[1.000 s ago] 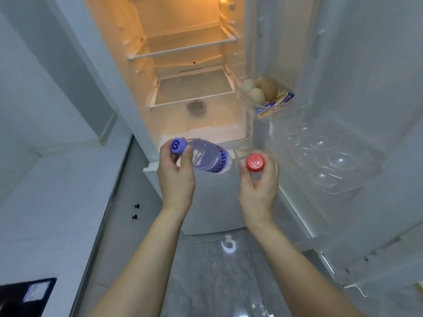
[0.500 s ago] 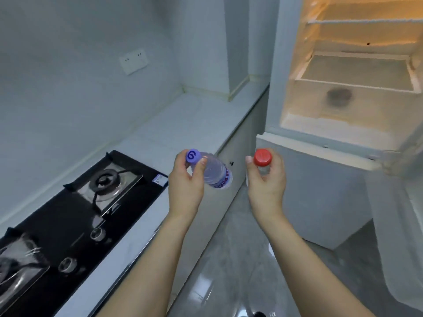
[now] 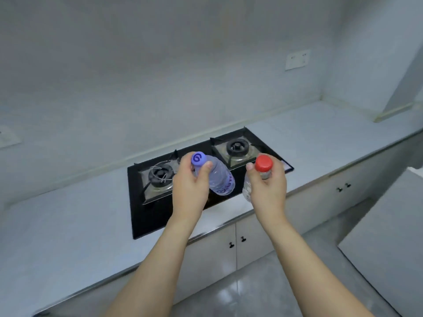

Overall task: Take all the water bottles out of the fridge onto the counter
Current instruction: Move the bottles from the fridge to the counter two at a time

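From the head view I see both of my hands raised in front of me, each holding a bottle above the pale grey counter (image 3: 68, 225). My left hand (image 3: 191, 191) has its fingers (image 3: 207, 167) curled round the neck of a clear plastic water bottle with a purple cap and purple lettering (image 3: 219, 179); that bottle is tilted, cap toward me and to the left, base pointing away over the stove. My right hand (image 3: 269, 188) grips a second clear plastic bottle with a red cap (image 3: 263, 163) just below the cap, held close to upright, so most of its body is hidden behind the palm. The two bottles are near each other but apart, and neither touches the counter.

Below them a black glass two-burner gas hob (image 3: 146, 216) is set into the counter, one burner showing left of my left hand and the other between and beyond the caps. White cabinet doors with small dark knobs (image 3: 251, 245) run under the counter edge. A white wall socket (image 3: 297, 59) sits on the wall to the upper right, and glossy grey floor tiles (image 3: 251, 298) lie between my forearms.
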Demonstrator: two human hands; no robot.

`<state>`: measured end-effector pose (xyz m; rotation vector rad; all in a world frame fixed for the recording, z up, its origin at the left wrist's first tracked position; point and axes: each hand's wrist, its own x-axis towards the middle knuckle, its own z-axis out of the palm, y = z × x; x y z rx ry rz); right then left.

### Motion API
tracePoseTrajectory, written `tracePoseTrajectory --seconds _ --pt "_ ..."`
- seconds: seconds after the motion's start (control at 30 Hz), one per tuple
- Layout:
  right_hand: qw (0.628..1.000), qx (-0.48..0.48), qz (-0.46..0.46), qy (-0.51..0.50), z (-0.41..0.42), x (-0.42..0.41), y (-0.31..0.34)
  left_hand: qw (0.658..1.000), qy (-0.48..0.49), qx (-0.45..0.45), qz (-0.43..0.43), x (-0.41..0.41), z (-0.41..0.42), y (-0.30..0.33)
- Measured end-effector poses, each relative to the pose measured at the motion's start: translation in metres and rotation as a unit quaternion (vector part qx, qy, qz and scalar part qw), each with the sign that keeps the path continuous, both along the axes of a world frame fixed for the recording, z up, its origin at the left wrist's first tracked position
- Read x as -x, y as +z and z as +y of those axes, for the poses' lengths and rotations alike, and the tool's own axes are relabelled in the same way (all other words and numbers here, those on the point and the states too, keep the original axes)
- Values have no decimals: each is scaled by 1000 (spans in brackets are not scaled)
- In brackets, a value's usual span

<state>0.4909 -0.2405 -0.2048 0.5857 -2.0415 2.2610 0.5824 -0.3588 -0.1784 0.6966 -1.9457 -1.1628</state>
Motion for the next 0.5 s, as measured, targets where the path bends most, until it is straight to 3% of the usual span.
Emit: tracePoseTrajectory --seconds 0.23,0.5 --pt "994 0 14 105 -89 -109 17 994 107 8 14 -136 -76 8" --pt "981 -19 33 190 -150 -172 30 979 203 7 9 -216 -124 14"
